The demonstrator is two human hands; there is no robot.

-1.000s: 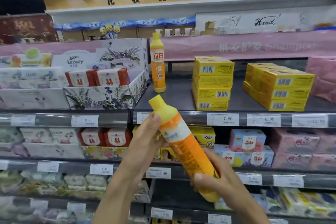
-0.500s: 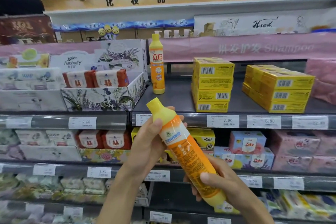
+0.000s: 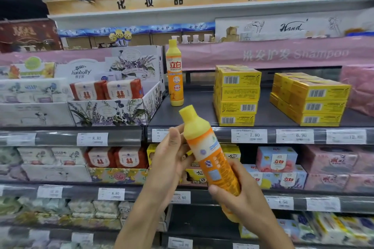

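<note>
In front of the supermarket shelf (image 3: 202, 115), a person holds a yellow and orange bottle (image 3: 210, 159) with both hands. The bottle is in the air, below the edge of the upper shelf, and it is tilted: its yellow cap points up and to the left, and its bottom points down and to the right.

The left hand (image 3: 172, 159) holds the upper part of the bottle. Its thumb lies against the left side, near the yellow shoulder, and its fingers go behind the bottle, where they are mostly hidden. The right hand (image 3: 236, 194) grips the lower part, with the thumb laid across the front of the orange label and the fingers wrapped behind. The bottom end of the bottle is partly covered by this hand.

On the shelf above, a second bottle (image 3: 174, 75) of the same kind stands upright, well apart from the held one. To its right there is a stack of yellow boxes (image 3: 237, 97), and further right another yellow stack (image 3: 311, 99). To its left, just beside it, a flowered cardboard tray (image 3: 113, 111) holds red soap packs (image 3: 105, 90). A price tag (image 3: 249, 136) reading 7.80 is on the shelf edge, to the right of the held bottle's cap.
</note>
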